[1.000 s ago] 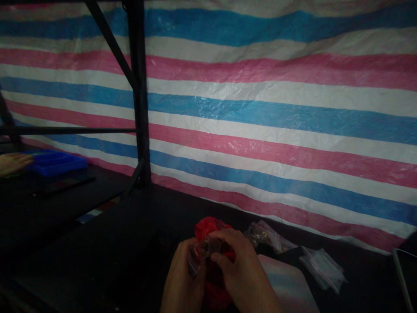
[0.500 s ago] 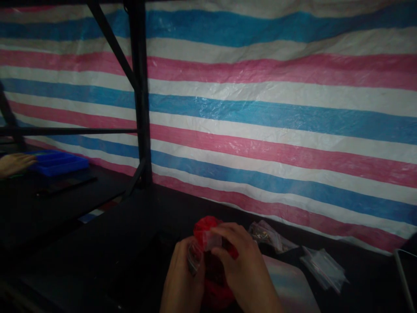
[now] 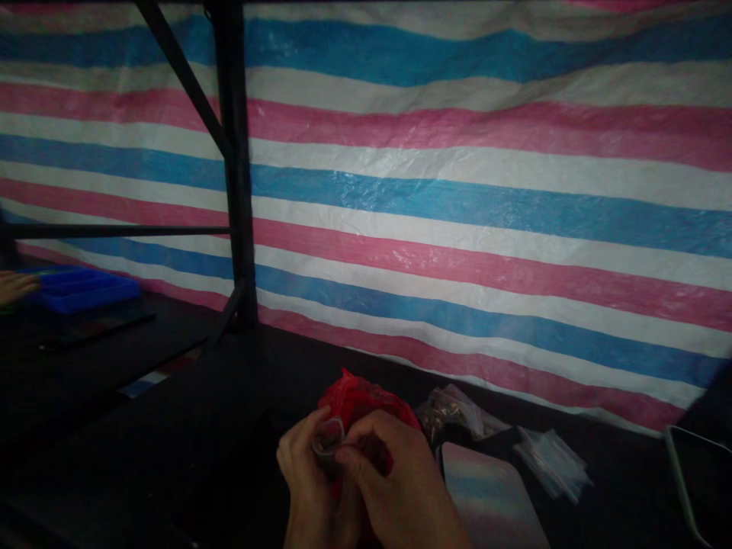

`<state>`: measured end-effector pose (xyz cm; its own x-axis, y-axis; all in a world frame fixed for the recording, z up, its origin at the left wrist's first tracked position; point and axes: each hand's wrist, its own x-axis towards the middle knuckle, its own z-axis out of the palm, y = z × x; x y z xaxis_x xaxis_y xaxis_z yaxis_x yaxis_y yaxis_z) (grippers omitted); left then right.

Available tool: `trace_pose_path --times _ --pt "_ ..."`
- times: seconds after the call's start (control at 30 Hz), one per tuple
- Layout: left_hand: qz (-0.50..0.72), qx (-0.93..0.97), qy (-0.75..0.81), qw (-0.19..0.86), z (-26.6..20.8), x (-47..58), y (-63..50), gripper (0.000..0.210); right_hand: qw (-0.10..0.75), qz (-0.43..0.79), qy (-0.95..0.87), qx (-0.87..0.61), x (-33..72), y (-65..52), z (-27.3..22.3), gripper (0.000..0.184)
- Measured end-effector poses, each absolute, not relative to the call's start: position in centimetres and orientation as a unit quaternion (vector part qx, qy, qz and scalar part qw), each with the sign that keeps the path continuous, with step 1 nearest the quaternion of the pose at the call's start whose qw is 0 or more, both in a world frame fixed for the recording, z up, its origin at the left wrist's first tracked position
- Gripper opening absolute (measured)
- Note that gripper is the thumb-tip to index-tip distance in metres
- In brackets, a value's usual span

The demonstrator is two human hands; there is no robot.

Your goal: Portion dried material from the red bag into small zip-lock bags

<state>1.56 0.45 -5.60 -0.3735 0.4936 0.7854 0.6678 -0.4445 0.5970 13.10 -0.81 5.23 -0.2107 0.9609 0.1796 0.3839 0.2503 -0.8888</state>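
A small clear plastic bag (image 3: pixel 327 446) is in my left hand (image 3: pixel 309 476), its rounded mouth spread and facing up. Thumb and fingers of my right hand (image 3: pixel 394 469) close together at the right side of that mouth. What lies inside the bag is too dark to make out. Just behind and beneath both hands sits a crumpled red plastic bag (image 3: pixel 363 395), partly covered by them.
Clear bags with small brownish pieces (image 3: pixel 449 412) lie behind a shiny flat plate (image 3: pixel 486 488). Flat clear bags (image 3: pixel 552 461) and a dark framed object (image 3: pixel 701 480) are farther right. At left are a black post (image 3: pixel 237 191), a blue tray (image 3: pixel 85 290) and another person's hand (image 3: pixel 17 288).
My right hand has come from the whitish film by the red bag to the clear bag's mouth. That mouth now shows rounder and wider. The view has shifted slightly right.
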Motion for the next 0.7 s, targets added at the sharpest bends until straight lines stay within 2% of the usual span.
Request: trace_pose_path --times 0.03,0.1,0.2,0.27,0.37,0.47,0.57,0.7 --pt "-0.661 -0.544 -0.514 0.061 -5.1 2.2 0.2 0.056 0.421 0.364 -0.673 -0.488 13.6 -0.8 5.6 0.008" --pt "-0.666 -0.551 -0.502 0.043 -4.0 3.3 -0.6 0.075 0.48 0.359 -0.639 -0.481 15.5 -0.9 6.4 0.011" --pt "-0.635 -0.616 -0.465 0.039 -3.0 4.0 -1.8 0.088 0.508 0.368 -0.604 -0.491 20.3 -1.2 7.1 0.031" --pt "-0.609 -0.65 -0.451 0.048 -3.0 3.8 -2.3 0.084 0.47 0.376 -0.595 -0.532 23.9 -1.7 7.0 0.036" --pt "-0.586 -0.664 -0.458 0.072 -3.4 3.3 -2.3 0.079 0.405 0.365 -0.59 -0.596 28.2 -2.3 5.5 0.032" --pt "-0.588 -0.663 -0.452 0.103 -3.5 3.2 -1.7 0.075 0.364 0.297 -0.601 -0.647 30.3 -2.3 3.3 0.029" --pt "-0.593 -0.663 -0.436 0.138 -3.4 3.3 -1.3 0.07 0.371 0.215 -0.594 -0.68 31.0 -1.8 1.8 0.034" --pt "-0.591 -0.658 -0.439 0.161 -4.0 3.0 -0.8 0.06 0.4 0.189 -0.584 -0.681 31.8 -1.4 1.7 0.04"
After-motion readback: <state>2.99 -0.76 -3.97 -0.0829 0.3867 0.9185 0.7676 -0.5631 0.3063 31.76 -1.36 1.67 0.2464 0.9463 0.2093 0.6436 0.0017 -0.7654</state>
